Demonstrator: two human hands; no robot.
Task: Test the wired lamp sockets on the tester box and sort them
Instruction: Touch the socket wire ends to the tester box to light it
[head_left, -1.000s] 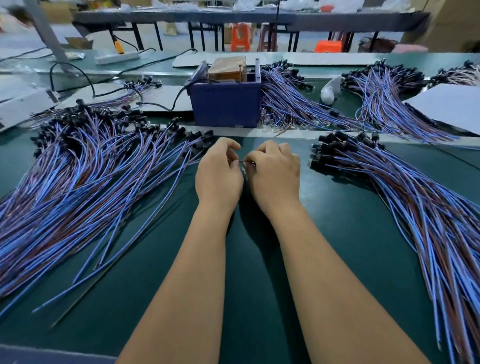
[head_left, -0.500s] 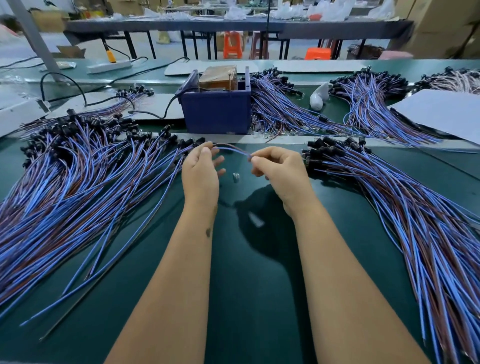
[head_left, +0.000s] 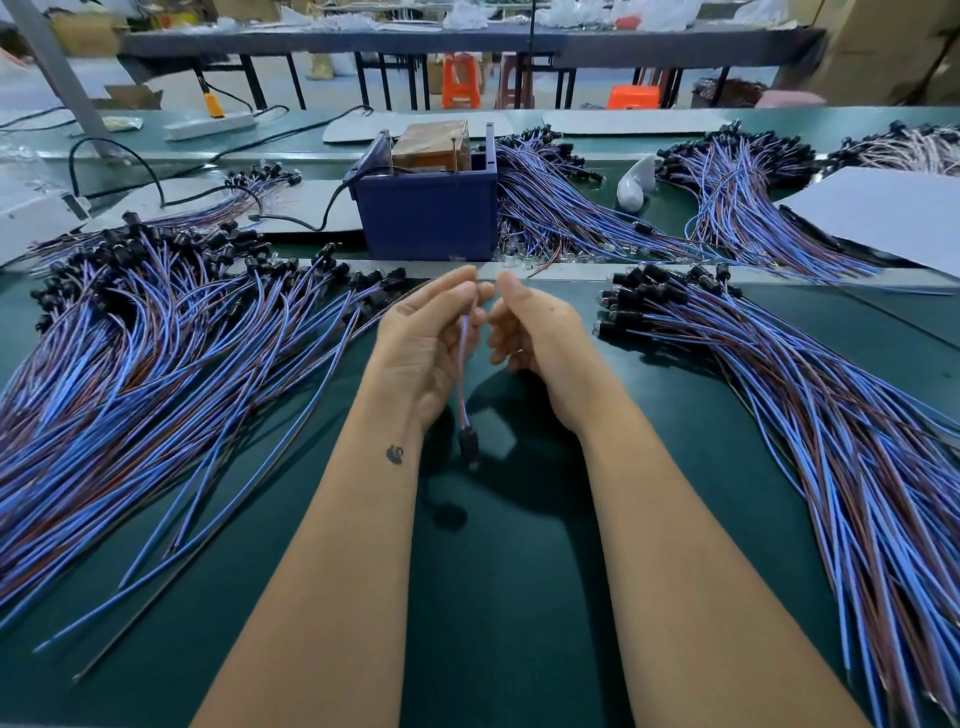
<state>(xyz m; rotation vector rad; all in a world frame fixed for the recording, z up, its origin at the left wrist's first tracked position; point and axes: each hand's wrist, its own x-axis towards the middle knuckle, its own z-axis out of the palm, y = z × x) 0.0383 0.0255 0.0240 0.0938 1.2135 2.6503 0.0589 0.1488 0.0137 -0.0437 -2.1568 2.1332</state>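
A: What is the place like?
B: It is a big work room. There is a long green table (head_left: 498, 597), and more tables and orange stools (head_left: 460, 78) far at the back.
A: What lies on the table?
B: Lots of blue and brown wires with black sockets on the ends. One big pile (head_left: 156, 353) is on the left. Another pile (head_left: 831, 415) is on the right. A blue box (head_left: 428, 213) stands at the back, between them.
A: What do the hands do?
B: The left hand (head_left: 423, 345) is up, palm in. Its thumb and fingers pinch one wire (head_left: 462, 374) at the top. The black socket (head_left: 467, 444) hangs down over the table.
A: And the right hand (head_left: 535, 338)?
B: It is just beside the left one. Its fingers are bent loosely. They hold nothing.
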